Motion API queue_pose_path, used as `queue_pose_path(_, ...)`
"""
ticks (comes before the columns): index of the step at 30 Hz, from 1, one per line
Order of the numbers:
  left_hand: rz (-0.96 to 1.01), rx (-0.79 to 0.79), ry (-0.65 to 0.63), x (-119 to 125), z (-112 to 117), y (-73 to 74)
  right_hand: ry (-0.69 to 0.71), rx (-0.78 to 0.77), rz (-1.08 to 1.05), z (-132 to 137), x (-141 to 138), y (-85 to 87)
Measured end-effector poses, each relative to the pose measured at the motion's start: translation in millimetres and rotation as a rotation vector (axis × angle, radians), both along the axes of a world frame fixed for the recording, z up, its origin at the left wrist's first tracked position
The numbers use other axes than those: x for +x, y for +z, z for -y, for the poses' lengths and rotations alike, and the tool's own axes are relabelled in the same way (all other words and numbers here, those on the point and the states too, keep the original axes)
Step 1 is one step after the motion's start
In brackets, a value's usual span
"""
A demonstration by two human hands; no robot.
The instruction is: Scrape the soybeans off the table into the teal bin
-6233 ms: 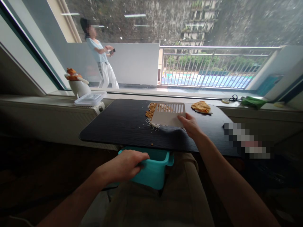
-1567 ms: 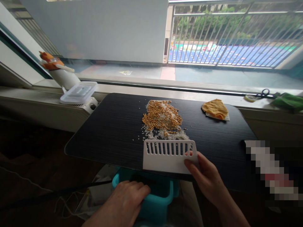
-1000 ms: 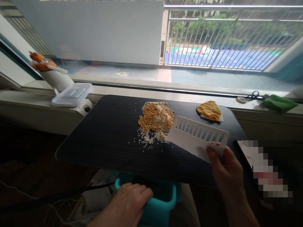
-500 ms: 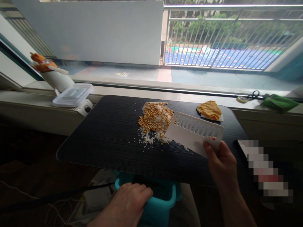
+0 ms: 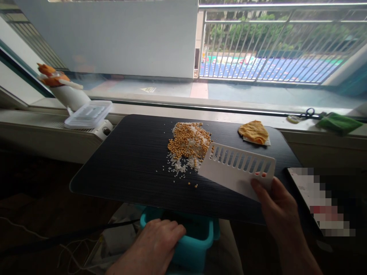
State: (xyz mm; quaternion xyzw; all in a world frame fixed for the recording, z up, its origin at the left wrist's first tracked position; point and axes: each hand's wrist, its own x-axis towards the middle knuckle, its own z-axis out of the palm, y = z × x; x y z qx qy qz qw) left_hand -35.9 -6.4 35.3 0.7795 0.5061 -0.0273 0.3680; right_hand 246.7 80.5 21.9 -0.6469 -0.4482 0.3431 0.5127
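Note:
My right hand (image 5: pixel 276 198) is closed on the right end of a flat white slotted scraper (image 5: pixel 229 173). The scraper is tilted over the dark tabletop (image 5: pixel 114 168), its left end by the near right side of a pile of yellow soybeans (image 5: pixel 186 135). White rice grains (image 5: pixel 179 165) lie mixed into the pile and scattered on its near side. Two or so loose beans (image 5: pixel 195 186) sit closer to the table's front edge. Below that edge, my left hand (image 5: pixel 163 233) grips the rim of a turquoise bin (image 5: pixel 210 233); its fingertips are hidden inside.
A folded yellow cloth (image 5: pixel 254 131) lies at the table's back right. Beyond, the window ledge holds a green cloth (image 5: pixel 340 124) and scissors (image 5: pixel 309 113). A clear plastic box (image 5: pixel 88 114) rests on the heater at left. White cables (image 5: pixel 69 252) trail on the floor.
My right hand has drawn the scraper toward me and slightly right. Some rice and a few beans have shifted toward the near edge. My left hand stays on the bin.

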Motion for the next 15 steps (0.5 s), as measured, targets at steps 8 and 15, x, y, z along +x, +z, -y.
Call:
queue_pose_path(8, 0.017, 0.004, -0.008, -1.6, -0.4, -0.9, 0.115, -0.058, -0.041, 23.3, -1.6, 0.8)
queue_pose_path(15, -0.017, -0.004, 0.003, -3.6, -0.9, 1.9, 0.188, -0.054, -0.088, 15.1, -9.8, -2.5)
